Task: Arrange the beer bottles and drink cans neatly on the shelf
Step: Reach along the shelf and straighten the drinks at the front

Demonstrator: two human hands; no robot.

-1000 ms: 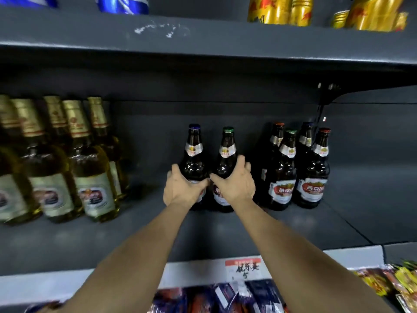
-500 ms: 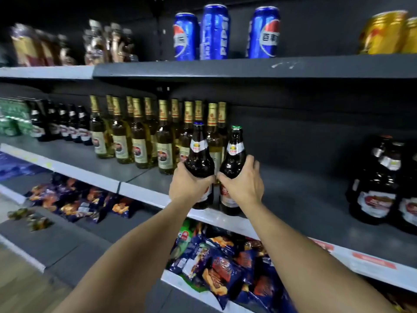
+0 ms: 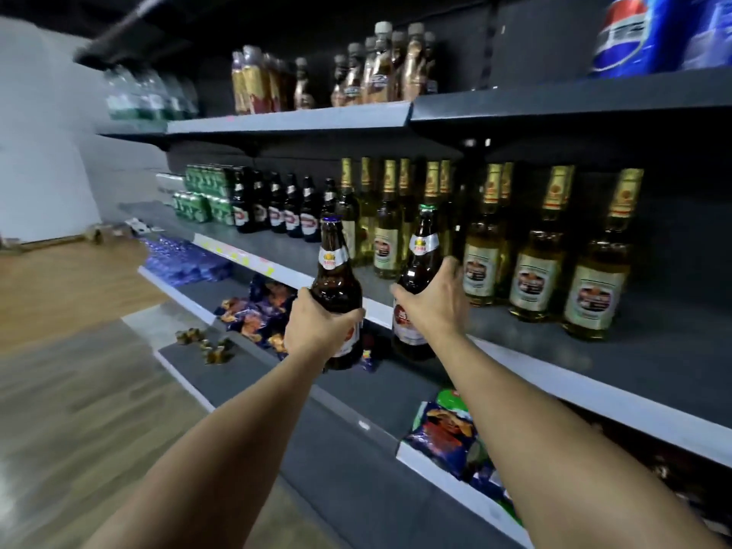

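Note:
My left hand [image 3: 317, 328] grips a dark brown beer bottle with a blue cap [image 3: 336, 283], held upright in the air in front of the shelf edge. My right hand [image 3: 433, 307] grips a second brown bottle with a green cap [image 3: 420, 257], also off the shelf. Both bottles hang before the grey middle shelf [image 3: 633, 374]. Behind them stands a row of pale gold-foil bottles [image 3: 532, 247]. Further left on the same shelf is a row of dark brown bottles [image 3: 277, 208], then stacked green cans [image 3: 202, 196].
The upper shelf [image 3: 301, 118] carries small amber bottles, with blue cola cans [image 3: 622, 37] at the right. Snack bags [image 3: 447, 429] fill the lower shelves. Wooden floor [image 3: 71, 287] lies to the left. Bare shelf surface shows in front of the dark bottles.
Both hands lifted the two brown bottles off the right part of the shelf and carried them leftward past the gold-foil bottles; my view swung left with them.

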